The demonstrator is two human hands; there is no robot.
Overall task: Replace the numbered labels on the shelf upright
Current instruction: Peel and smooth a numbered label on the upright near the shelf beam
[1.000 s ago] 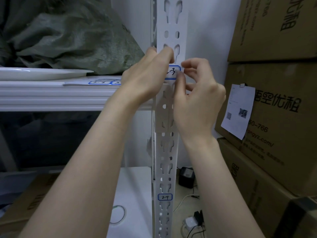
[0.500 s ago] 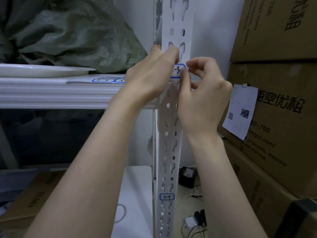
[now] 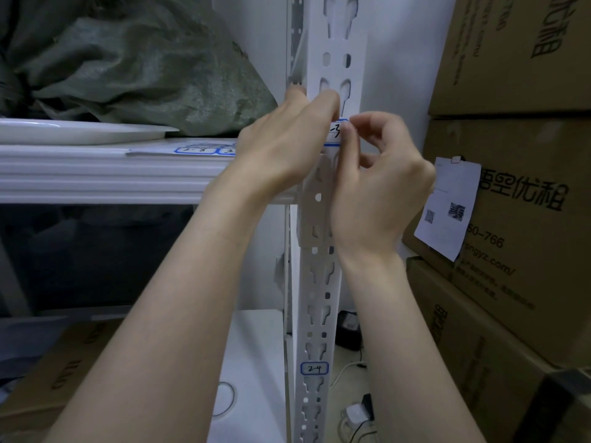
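A white perforated shelf upright runs top to bottom through the middle. At shelf height it carries a blue-bordered label with handwritten digits, partly hidden by fingers. My left hand lies against the upright with its fingertips on the label's left part. My right hand pinches the label's right edge between thumb and forefinger. Lower on the upright sits a second label marked 2-4. A sheet of more blue-bordered labels lies on the white shelf to the left.
A grey-green sack and a white plate rest on the shelf. Stacked cardboard boxes with a paper slip stand close on the right. Below are a tape roll, chargers and cables on the floor.
The view has shifted slightly. My right thumb and forefinger have closed further in on the label's right edge; my left hand stays on the label.
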